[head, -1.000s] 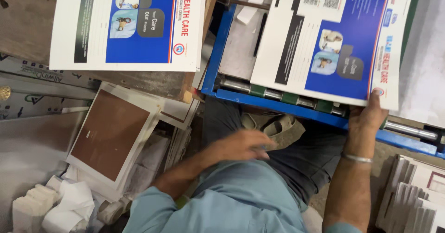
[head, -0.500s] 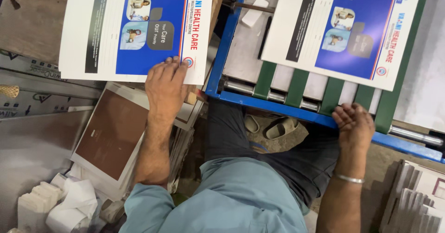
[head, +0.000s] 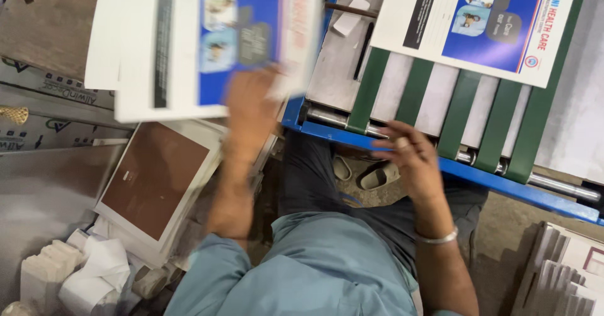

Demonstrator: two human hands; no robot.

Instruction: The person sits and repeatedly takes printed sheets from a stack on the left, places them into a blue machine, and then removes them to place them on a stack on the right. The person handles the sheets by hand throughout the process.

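Left hand (head: 251, 111) grips 1 blurred printed sheet (head: 201, 42), held left of the blue conveyor frame (head: 440, 165). Right hand (head: 409, 155) rests empty, fingers loose, on the frame's roller edge. Risk: fingers caught by the green belts (head: 462, 111); the second sheet (head: 481, 23) rides on them.

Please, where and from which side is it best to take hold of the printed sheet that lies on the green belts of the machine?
Probably at the near edge of the printed sheet, coming from the person's side. The sheet lies flat on the green belts, so that edge, nearest the right hand, lets the fingers slide under and pinch it. The left hand is busy at the blurred sheet.
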